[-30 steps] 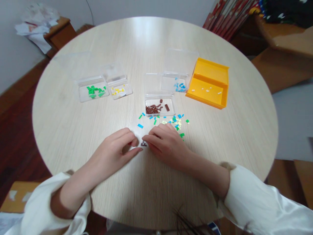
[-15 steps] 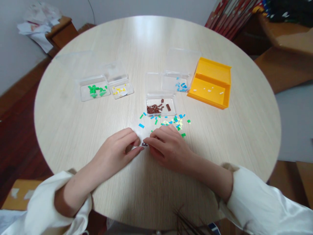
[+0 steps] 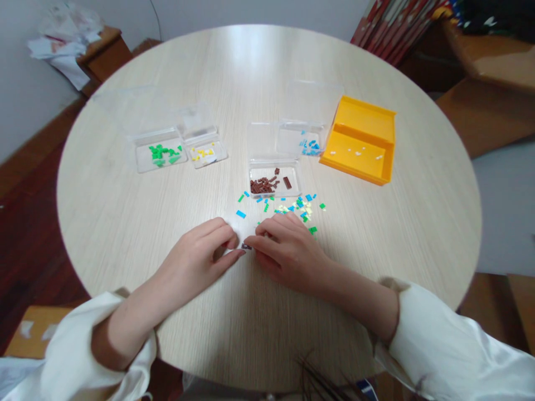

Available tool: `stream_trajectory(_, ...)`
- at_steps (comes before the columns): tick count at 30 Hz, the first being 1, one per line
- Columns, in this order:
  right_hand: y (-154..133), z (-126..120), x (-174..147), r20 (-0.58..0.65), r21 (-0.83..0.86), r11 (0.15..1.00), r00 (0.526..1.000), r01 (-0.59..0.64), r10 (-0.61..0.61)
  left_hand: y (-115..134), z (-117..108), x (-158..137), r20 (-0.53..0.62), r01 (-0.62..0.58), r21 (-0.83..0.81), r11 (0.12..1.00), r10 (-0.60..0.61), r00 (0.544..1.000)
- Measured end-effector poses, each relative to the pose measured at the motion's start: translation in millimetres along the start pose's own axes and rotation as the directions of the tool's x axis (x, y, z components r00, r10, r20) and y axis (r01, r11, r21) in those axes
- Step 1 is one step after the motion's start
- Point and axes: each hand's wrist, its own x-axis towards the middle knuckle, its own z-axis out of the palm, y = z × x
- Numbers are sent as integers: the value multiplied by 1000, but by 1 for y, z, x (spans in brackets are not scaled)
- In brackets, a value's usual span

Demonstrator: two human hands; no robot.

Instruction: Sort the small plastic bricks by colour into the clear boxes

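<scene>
Between my two hands is a small dark brown toy brick piece (image 3: 246, 246) with a pale spot on it. My left hand (image 3: 207, 248) has its fingers curled, with the thumb and forefinger closed about the piece's left end. On the other side, my right hand (image 3: 288, 250) is closed, its forefinger tip lying on the piece's right end. The remaining right fingers and the thumb tip are mostly hidden beneath that hand. Just beyond, loose blue, green and pale yellow bricks (image 3: 241, 214) lie scattered, partly covered by my right hand.
An open clear box (image 3: 295, 192) holds brown bricks. Further clear boxes hold green bricks (image 3: 159, 153), yellow bricks (image 3: 203, 153) and blue bricks (image 3: 311, 146). An open orange box (image 3: 359, 175) with a few white pieces stands at the right on the round table (image 3: 251, 334).
Both hands keep almost the same pose around the brown piece. The whole view has shifted very slightly; the boxes and loose bricks lie as before.
</scene>
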Motion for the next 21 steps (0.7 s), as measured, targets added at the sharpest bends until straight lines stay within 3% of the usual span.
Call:
stream_trajectory(14,1,-2,0,-22,115,992,998,-55,58,-1,1,-1,13,21,-31,999,-21,1000)
stream_trajectory(21,0,-5,-2,46,100,990,995,-97,93,-5,5,-2,27,-7,-56,998,9,1000)
